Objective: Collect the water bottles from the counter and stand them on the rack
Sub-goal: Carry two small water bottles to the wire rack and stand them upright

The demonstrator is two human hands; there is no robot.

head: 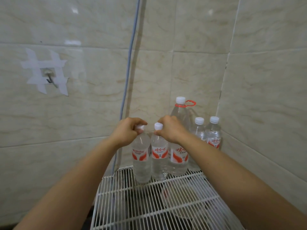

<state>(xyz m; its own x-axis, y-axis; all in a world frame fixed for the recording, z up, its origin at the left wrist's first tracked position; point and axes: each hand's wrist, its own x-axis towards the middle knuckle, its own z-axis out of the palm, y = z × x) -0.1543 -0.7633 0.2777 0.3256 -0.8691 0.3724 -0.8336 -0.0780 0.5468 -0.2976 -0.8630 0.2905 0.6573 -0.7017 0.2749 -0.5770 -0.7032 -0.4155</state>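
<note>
Two clear water bottles with red-and-white labels stand side by side at the back of the white wire rack (142, 201). My left hand (127, 130) grips the white cap and neck of the left bottle (141, 156). My right hand (171, 128) pinches the neck of the right bottle (159, 156) just under its cap. To their right stands a big bottle (179, 155) with a red carry ring, and behind it in the corner two more small bottles (213, 135), all upright on the rack.
Tiled walls meet in a corner right behind the bottles. A grey cable (127, 72) runs down the wall to the rack's back left. A taped hook (49, 77) sits on the left wall. Dark shapes show below the rack's wires.
</note>
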